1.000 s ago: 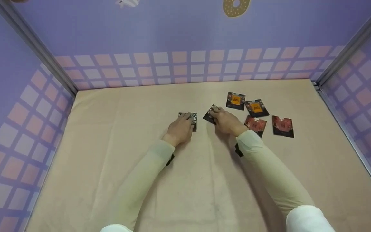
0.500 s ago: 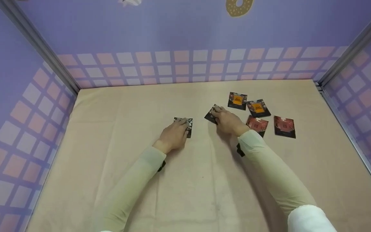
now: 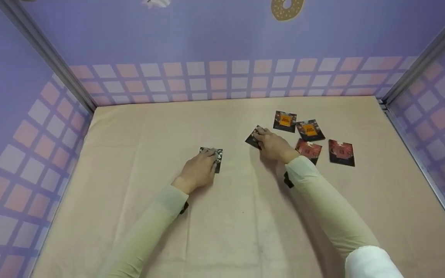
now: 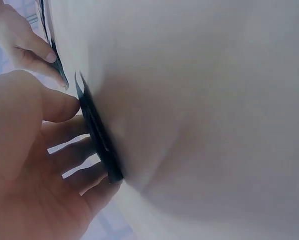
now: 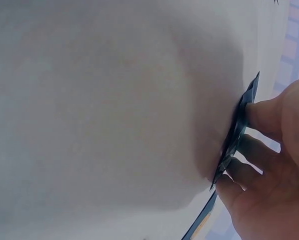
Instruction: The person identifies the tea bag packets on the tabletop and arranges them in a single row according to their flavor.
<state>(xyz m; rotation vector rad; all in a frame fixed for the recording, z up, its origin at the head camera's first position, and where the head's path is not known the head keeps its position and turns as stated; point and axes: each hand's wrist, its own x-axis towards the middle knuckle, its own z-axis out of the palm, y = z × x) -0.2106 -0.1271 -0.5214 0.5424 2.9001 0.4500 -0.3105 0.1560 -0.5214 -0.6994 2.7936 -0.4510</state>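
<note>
Near the table's middle, my left hand [image 3: 198,170] rests its fingers on a small flat dark packet [image 3: 218,160] with a black-and-white floral print. The left wrist view shows this packet edge-on, its thumb and fingertips [image 4: 69,152] laid against the upper face. Further right, my right hand [image 3: 274,146] presses a similar dark packet [image 3: 252,139], which lies turned at an angle. Its fingers and thumb also touch the upper face in the right wrist view, with that packet [image 5: 234,132] seen from the side. Both hands cover part of their packets' prints.
Beyond my right hand lie two orange-labelled packets [image 3: 284,121] near each other. A red packet [image 3: 308,150], partly behind the right wrist, and another red packet [image 3: 341,152] lie nearer. A cream cloth [image 3: 149,131] covers the table; purple checked panels [image 3: 242,79] enclose it.
My left hand has slid its packet leftward and toward me, widening the gap to the other floral packet. The right hand and its packet have stayed in place.
</note>
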